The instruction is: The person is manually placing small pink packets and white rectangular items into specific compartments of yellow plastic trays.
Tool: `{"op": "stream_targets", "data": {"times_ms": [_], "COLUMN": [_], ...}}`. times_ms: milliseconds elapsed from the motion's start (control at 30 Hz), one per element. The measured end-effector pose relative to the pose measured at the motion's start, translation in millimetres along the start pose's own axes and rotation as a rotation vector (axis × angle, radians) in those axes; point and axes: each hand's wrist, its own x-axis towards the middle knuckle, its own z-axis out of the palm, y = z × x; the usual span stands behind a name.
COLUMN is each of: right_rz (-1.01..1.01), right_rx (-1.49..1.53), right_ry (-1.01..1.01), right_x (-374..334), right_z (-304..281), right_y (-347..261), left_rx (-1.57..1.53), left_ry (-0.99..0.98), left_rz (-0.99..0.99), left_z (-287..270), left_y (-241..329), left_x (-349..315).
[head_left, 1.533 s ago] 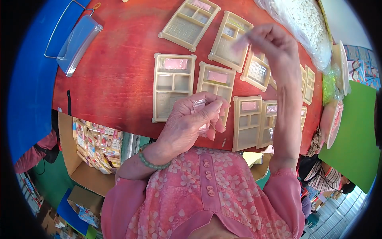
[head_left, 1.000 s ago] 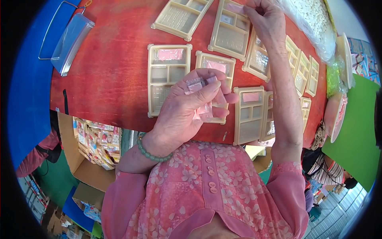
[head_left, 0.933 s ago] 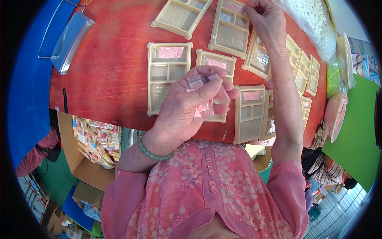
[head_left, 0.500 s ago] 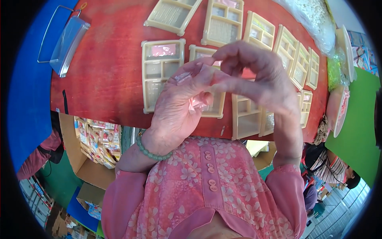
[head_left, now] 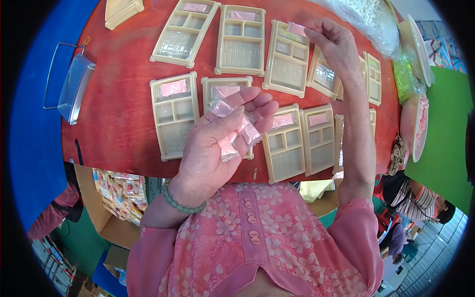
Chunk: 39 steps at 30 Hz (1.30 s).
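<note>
A loose bunch of small clear sachets with pink filling (head_left: 232,131) lies fanned across the upturned left palm, above the red table (head_left: 118,109). One more pink sachet (head_left: 297,28) hangs pinched in the right fingertips over the table's far row of cream compartment trays (head_left: 287,62).

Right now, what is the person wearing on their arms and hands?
Both arms wear long pink sleeves with a pale flower print, part of a shirt that buttons down the front. The left hand has a green bead bracelet around its wrist. The right hand is bare, with no glove.
</note>
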Motion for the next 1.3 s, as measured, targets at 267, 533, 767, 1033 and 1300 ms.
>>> {"op": "stream_targets", "data": {"times_ms": [267, 533, 767, 1033, 1300], "right_rz": [0.002, -0.222, -0.045, -0.008, 0.067], "right_rx": [-0.271, -0.329, 0.115, 0.328, 0.330], "right_ry": [-0.033, -0.139, -0.616, 0.043, 0.408], "right_x": [10, -47, -97, -62, -18], "right_z": [14, 11, 5, -47, -56], "right_y": [6, -60, -74, -7, 56], "left_rx": [0.036, 0.398, 0.555, 0.365, 0.078], "left_ry": [-0.031, 0.018, -0.061, -0.088, -0.073], "left_rz": [-0.012, -0.030, -0.088, -0.159, -0.149], "left_z": [8, 13, 20, 17, 23], "left_y": [-7, -17, -31, -39, -40], "left_x": [6, 6, 12, 20, 32]}}
